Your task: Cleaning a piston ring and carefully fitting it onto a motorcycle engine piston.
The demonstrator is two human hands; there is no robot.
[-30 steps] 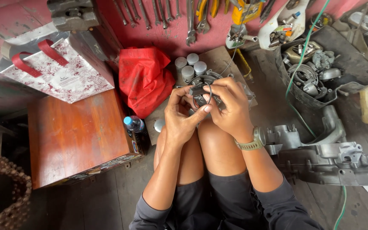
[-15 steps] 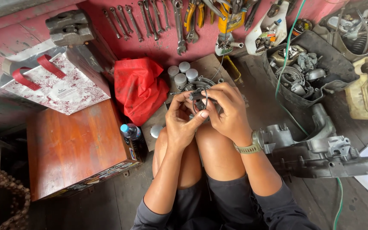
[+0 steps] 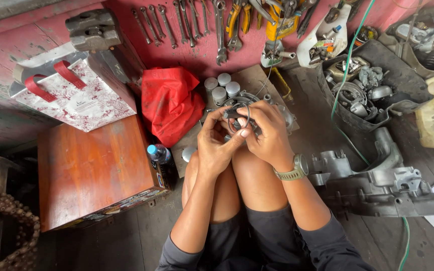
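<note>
A wooden box (image 3: 94,175) sits at the left, a red bag (image 3: 169,103) beyond it. Above the knees, the left hand (image 3: 216,145) and right hand (image 3: 267,133) meet, fingers (image 3: 242,133) pinched around a thin metal ring (image 3: 239,118) and the small dark part it encircles. An engine casing (image 3: 383,180) lies to the right.

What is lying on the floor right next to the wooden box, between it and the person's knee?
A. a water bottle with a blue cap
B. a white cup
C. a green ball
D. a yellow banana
A: a clear water bottle with a blue cap lies against the side of the wooden box, close to the person's left knee, below the red bag.
</note>
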